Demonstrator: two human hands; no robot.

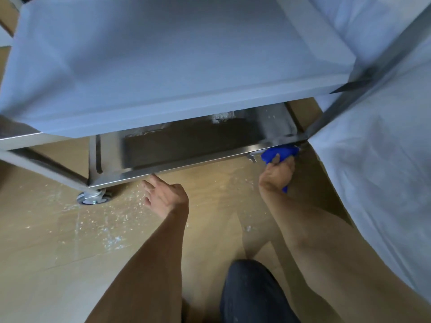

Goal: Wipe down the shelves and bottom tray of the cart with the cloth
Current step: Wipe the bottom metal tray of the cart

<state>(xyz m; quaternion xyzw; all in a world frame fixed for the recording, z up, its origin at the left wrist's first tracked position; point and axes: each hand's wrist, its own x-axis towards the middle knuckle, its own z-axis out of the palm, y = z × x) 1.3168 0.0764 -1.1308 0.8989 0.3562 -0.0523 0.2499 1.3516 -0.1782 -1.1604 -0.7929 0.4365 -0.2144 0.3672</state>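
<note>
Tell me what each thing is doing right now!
Blue cloth: bunched, gripped, pressed against the tray's front right corner.
Right hand: grips the cloth.
Left hand: open, fingers reaching to the tray's rim.
Bottom tray: shiny, with white specks.
Wheel: resting on the floor.

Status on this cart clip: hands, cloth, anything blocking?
Right hand grips blue cloth at bottom tray front right corner. Left hand open, fingertips near tray rim. Upper shelf overhangs tray.

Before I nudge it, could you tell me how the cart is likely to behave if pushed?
The cart would probably roll readily, since a caster shows under its corner. The steel frame looks stiff. The floor looks wet, so it may slide.
</note>
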